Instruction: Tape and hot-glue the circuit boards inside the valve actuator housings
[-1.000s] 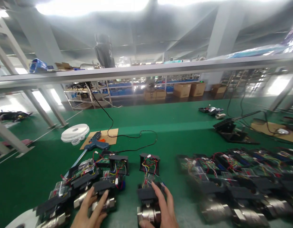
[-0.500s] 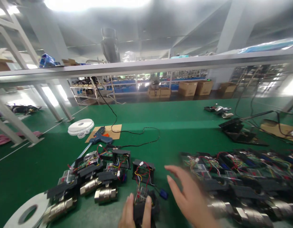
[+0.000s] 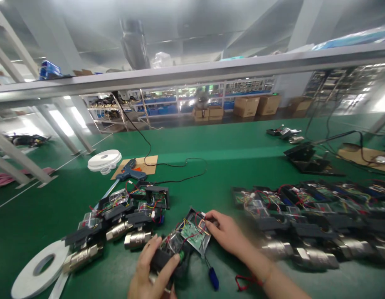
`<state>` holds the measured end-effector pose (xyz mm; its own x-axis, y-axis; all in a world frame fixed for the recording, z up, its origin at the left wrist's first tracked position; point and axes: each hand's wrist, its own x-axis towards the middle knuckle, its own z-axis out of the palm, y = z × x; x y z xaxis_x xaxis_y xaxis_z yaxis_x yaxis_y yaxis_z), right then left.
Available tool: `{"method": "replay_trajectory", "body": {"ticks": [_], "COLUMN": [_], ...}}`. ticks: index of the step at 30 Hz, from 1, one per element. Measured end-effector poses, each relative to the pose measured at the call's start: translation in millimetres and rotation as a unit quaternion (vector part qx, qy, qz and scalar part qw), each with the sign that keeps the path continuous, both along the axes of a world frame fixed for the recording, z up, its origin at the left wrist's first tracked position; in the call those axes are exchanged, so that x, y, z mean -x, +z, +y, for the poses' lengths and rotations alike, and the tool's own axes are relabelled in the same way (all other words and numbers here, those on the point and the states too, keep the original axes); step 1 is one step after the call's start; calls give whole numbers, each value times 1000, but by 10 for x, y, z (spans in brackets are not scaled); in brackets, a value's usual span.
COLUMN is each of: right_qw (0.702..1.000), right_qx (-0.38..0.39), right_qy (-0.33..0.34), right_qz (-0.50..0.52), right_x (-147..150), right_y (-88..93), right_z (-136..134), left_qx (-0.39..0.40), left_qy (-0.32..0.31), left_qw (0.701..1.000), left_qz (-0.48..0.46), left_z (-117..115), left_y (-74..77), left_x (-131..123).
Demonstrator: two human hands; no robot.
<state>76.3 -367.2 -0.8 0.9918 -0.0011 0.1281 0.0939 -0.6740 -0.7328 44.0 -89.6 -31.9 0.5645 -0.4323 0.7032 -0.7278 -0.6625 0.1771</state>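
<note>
My left hand point(image 3: 151, 272) is wrapped round the black body of a wired valve unit point(image 3: 172, 253) at the near edge of the green table point(image 3: 230, 162). My right hand point(image 3: 226, 232) pinches the unit's tilted black cover with its green circuit board point(image 3: 195, 232), fingers closed on its far edge. Coloured wires run between cover and body. A small blue part point(image 3: 213, 279) on a lead lies on the table just below my right wrist.
Left of my hands lie several finished valve units point(image 3: 117, 226). A long row of similar units point(image 3: 311, 224) fills the right. A blue glue gun point(image 3: 130, 173) on cardboard, white tape rolls point(image 3: 104, 160) and a near tape roll point(image 3: 39, 270) lie left.
My right hand came back from the right and took hold of the unit's cover, tilting it up so the circuit board shows. My left hand shifted its grip on the body.
</note>
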Motion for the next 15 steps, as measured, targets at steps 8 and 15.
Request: {"method": "replay_trajectory", "body": {"ticks": [8,15], "right_qw": [996,990], "right_qx": [48,67], "right_qy": [-69,-98], "right_qz": [-6,-71], "right_x": [704,869], "right_y": [-56,-155], "right_z": [-14,50], "left_qx": [-129,36], "left_qy": [-80,45], "left_qw": [988,998], "left_qz": [21,-15], "left_z": [194,-145], "left_y": [384,254], "left_x": [-275,333]}}
